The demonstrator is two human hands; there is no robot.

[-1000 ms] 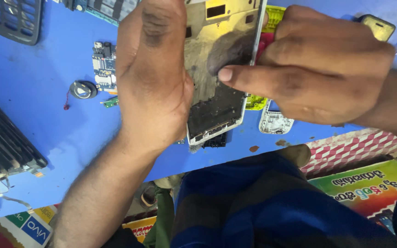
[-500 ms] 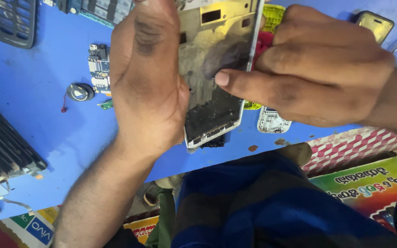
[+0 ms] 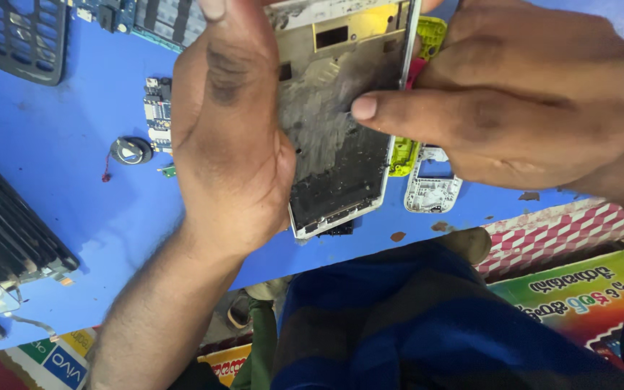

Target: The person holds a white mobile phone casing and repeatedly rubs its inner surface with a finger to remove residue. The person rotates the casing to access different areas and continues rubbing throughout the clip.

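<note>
**Gripping a stripped phone frame over the blue bench**

I see the left hand (image 3: pixel 229 137) turned back-up, its palm and fingers clamped along the left edge of the phone frame (image 3: pixel 337 123), which hangs tilted above the blue table (image 3: pixel 74 202). The right hand (image 3: pixel 521 101) closes on the frame's right edge, thumb lying across the bare metal (its other fingers are behind the frame, out of my sight). The frame's top is cut off. A small round part (image 3: pixel 131 150) lies well apart.

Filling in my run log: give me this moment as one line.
left hand: holds phone frame | right hand: thumb pressing frame's inside | under: blue table
</note>
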